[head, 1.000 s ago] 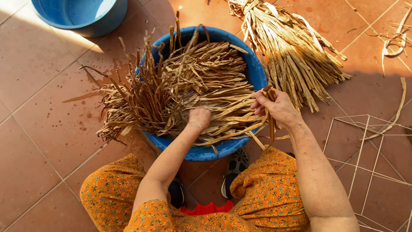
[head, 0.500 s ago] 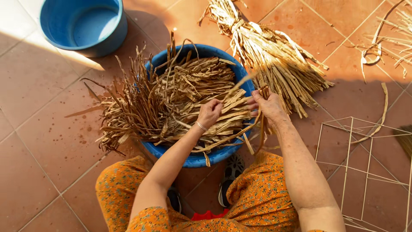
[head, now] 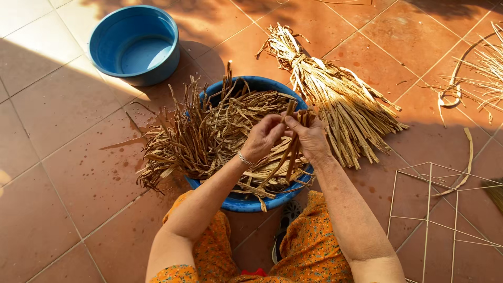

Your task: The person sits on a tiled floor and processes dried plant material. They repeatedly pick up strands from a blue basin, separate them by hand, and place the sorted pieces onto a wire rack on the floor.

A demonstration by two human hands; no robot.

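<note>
head view, step: picking strips out of the soak. Both hands are lifted over the blue basin [head: 246,203] and work a few brown dried strips [head: 291,140] clear of the heap; my read is sorting/pulling a small bunch.
head view, next move calls for: likely a firm pinch near the strip tops and a straight pull, since the lower ends run down into the tangle below the fingers.
left hand [head: 262,137]: fingers curled almost closed, tips pinched on the upper part of the strips, touching the right hand's fingers.
right hand [head: 311,138]: closed around the same strips from the other side, thumb up against them; strips hang down past the palm.
strips, place: between both sets of fingers, upright, slightly tilted.
heap [head: 199,137]: wet strip pile below and left of the fingers, spilling over the basin rim onto the tile floor [head: 68,173].
tied bundle [head: 340,99]: pale, just right of the fingers, on the floor.
second basin [head: 134,44]: well apart, up-left.
wire frame [head: 445,209]: down-right, apart.
</note>
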